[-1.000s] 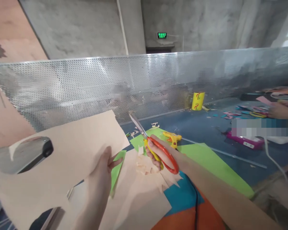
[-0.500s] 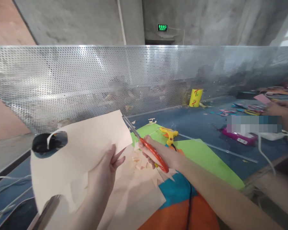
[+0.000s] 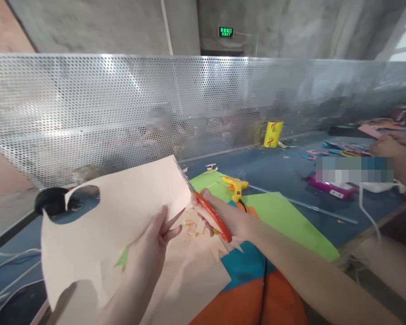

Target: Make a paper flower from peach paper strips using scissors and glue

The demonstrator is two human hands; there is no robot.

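My left hand [image 3: 155, 230] grips a large pale peach sheet of paper [image 3: 118, 203] near its right end, thumb on top. The sheet is lifted and has rounded cut-outs along its left side. In my right hand [image 3: 219, 210] is a pair of scissors [image 3: 211, 214] with red handles. Their blades lie along the sheet's right edge, and I cannot tell how far apart they are. Below the scissors, small peach paper scraps [image 3: 192, 225] lie on more peach paper [image 3: 189, 275].
A yellow glue gun [image 3: 236, 186] lies on green paper [image 3: 277, 216], with blue paper [image 3: 243, 266] and orange paper [image 3: 257, 302] nearer me. A yellow roll [image 3: 273, 134] stands by the perforated metal divider [image 3: 122, 104]. At right are a purple power strip [image 3: 331, 187] and another person's hands [image 3: 390, 146].
The scissors have come against the right edge of the sheet, where a gap showed before. A bit of green paper now shows beside my left wrist. The view has shifted slightly.
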